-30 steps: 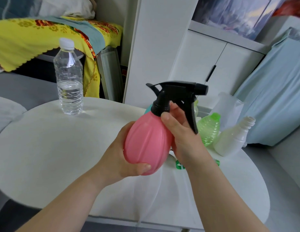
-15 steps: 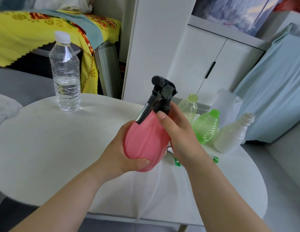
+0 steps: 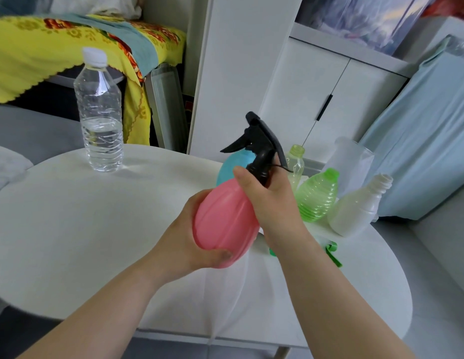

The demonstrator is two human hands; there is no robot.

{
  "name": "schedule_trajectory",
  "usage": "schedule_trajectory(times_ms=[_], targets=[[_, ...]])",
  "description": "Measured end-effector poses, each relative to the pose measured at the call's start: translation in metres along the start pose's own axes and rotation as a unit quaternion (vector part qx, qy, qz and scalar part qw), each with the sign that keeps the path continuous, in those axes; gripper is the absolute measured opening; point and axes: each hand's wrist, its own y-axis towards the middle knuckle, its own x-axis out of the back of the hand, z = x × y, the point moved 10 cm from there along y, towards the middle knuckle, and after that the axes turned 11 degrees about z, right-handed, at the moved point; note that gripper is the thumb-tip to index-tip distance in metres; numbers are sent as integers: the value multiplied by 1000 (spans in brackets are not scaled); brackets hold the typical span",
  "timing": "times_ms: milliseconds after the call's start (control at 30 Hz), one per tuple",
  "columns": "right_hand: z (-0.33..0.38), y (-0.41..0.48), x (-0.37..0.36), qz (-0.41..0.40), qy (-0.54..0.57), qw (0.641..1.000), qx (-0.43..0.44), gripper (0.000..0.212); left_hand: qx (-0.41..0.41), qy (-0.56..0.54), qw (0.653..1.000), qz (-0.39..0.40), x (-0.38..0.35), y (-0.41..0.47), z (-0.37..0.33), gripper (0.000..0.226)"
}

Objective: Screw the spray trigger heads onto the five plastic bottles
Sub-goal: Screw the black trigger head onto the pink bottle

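Left hand [image 3: 189, 244] cups pink bottle [image 3: 223, 224] above table [image 3: 70, 218]; right hand [image 3: 269, 200] grips its black trigger head [image 3: 259, 143]. Open tabletop left of hands; uncapped bottles crowd right, near the edge. No legible writing.

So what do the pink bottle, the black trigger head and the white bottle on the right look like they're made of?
Pink bottle: soft matte plastic, slightly translucent, with moulded ribs. Black trigger head: hard opaque plastic, dull sheen, probably rigid. White bottle: milky, semi-opaque plastic with a threaded open neck.
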Motion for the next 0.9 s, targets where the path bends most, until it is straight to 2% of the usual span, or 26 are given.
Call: schedule_trajectory(times_ms=[67,167,233,400,467,600,700,767,900], targets=[[-4,-3,-6,45,20,999,-9,4,2,-5,1000,-3,2,1,1,80],[-4,-6,-8,73,78,994,18,18,3,-19,1000,-19,7,1,4,81],[-5,-6,0,39,108,993,22,25,3,-17,1000,-23,7,1,4,81],[0,-7,7,-24,130,990,51,18,-14,-10,999,-34,6,-1,-1,81],[3,-7,5,-29,104,993,55,17,-17,-10,999,-35,6,-1,-3,81],[12,-7,-11,31,38,997,60,10,-27,-21,998,-44,8,-2,-8,82],[8,-9,-20,91,97,990,49,22,-47,-49,996,-57,15,-3,-11,81],[4,-8,-18,98,130,986,46,31,-54,-49,996,-48,15,-3,-13,82],[8,-5,-17,108,170,978,52,15,-52,-53,997,-13,11,-3,-11,85]])
